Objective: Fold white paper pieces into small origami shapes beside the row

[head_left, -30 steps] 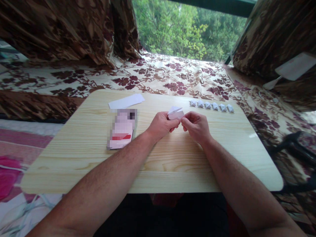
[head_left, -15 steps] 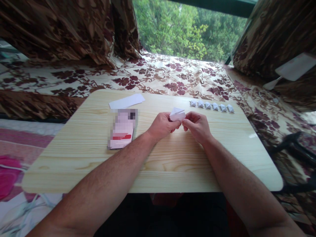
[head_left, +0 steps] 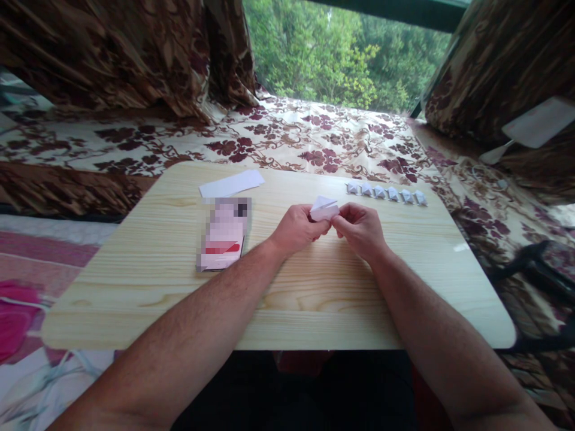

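A small piece of folded white paper (head_left: pixel 324 208) is held above the middle of the table, its creased flaps pointing up and away. My left hand (head_left: pixel 299 228) grips it from the left, thumb laid along the near edge. With thumb and fingertips pinched, my right hand (head_left: pixel 359 227) has hold of its right end. The fingers partly cover the paper's lower edge. Beyond my right hand, several small folded paper shapes (head_left: pixel 380 192) sit in a row near the far edge.
White paper strips (head_left: pixel 231 184) lie at the far left of the pale wooden table (head_left: pixel 135 287). Nearer stands the blurred shape of a phone (head_left: pixel 222 236), lying beside my left forearm. Floral cloth (head_left: pixel 323 137) covers the ledge behind, and a black curved object (head_left: pixel 539 269) is at the right.
Both hands stay nearly in place with the folded paper between them. The paper has tilted slightly, and my right fingertips sit a little closer against its end.
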`<state>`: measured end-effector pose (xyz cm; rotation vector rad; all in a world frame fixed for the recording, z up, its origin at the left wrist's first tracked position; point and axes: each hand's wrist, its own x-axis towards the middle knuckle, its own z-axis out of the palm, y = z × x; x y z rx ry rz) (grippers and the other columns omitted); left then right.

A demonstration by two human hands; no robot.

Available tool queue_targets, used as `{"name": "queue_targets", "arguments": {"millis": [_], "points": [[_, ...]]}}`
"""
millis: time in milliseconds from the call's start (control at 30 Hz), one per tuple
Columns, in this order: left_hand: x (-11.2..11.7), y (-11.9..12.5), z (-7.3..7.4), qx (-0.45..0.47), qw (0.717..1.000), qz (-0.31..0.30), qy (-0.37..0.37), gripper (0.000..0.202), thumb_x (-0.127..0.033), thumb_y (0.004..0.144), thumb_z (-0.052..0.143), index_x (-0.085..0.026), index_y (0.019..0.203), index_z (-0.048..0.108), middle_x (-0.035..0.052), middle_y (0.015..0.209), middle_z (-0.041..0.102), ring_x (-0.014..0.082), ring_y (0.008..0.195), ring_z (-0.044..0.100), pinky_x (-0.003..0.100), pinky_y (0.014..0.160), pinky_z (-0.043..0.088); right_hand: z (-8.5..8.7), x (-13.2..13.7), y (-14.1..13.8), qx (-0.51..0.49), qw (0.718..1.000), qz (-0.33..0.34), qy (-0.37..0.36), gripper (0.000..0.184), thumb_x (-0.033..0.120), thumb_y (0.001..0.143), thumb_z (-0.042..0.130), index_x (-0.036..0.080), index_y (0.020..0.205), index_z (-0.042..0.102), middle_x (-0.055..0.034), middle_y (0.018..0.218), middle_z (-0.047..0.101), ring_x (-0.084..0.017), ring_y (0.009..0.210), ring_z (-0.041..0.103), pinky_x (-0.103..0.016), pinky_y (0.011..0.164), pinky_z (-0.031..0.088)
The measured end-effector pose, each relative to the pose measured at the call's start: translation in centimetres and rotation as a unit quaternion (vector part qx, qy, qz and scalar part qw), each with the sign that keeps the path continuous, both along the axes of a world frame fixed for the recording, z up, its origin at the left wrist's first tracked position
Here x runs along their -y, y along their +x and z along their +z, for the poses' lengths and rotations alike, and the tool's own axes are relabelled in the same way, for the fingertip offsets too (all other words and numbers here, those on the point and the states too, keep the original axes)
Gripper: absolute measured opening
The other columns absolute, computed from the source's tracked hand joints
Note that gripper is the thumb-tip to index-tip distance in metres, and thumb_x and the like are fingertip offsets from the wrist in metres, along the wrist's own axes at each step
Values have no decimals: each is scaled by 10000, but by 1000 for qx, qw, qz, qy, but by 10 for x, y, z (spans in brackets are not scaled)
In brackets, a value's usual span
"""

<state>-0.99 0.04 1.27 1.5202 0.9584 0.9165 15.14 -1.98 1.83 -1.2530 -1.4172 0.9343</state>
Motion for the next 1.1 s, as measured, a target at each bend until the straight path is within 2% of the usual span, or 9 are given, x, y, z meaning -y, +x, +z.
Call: {"name": "queue_targets", "arguments": {"millis": [467,767,1100], "points": [[3,1,4,-2,1000,-4,-4,191,-308,711,641,-136,635,607,-37,501,509,66,451,406,214,466,295,-1,0,0,10,1000,-2,5,100,228,726,643,172,661,593,34,545,569,-93,481,470,-238,463,319],[4,2,6,-13,1000,13,5,187,-305,714,646,-138,649,594,-45,509,507,67,462,410,214,471,293,-1,0,-2,2,1000,-8,12,116,218,733,638,178,646,572,50,516,530,-80,456,425,-234,445,277],[7,3,9,7,1000,22,3,177,-271,713,645,-145,617,564,-49,506,496,54,449,384,213,461,272,1,0,-1,-24,999,-19,15,132,257,763,653,174,676,598,39,541,550,-88,468,453,-243,464,321]]}}
